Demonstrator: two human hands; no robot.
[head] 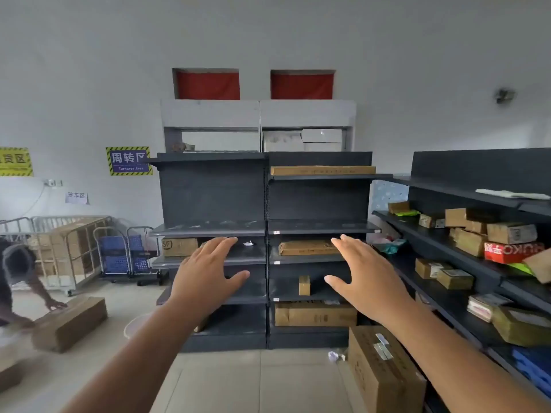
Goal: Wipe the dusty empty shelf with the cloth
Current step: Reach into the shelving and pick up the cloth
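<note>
A dark grey shelving unit (213,192) stands against the far wall. Its dusty empty shelf board (208,228) lies at mid height on the left side, streaked with pale dust. My left hand (205,272) and my right hand (366,278) are held out in front of the unit, palms forward, fingers spread, holding nothing. A pale cloth (512,193) lies on the top board of the side shelving at the right, well away from both hands.
Cardboard boxes (310,247) sit on lower boards; a tall carton (384,371) stands on the floor at the right. Side shelving (447,248) holds several parcels. At the left a person (18,272) bends over a box, beside cage trolleys (74,248) and blue carts.
</note>
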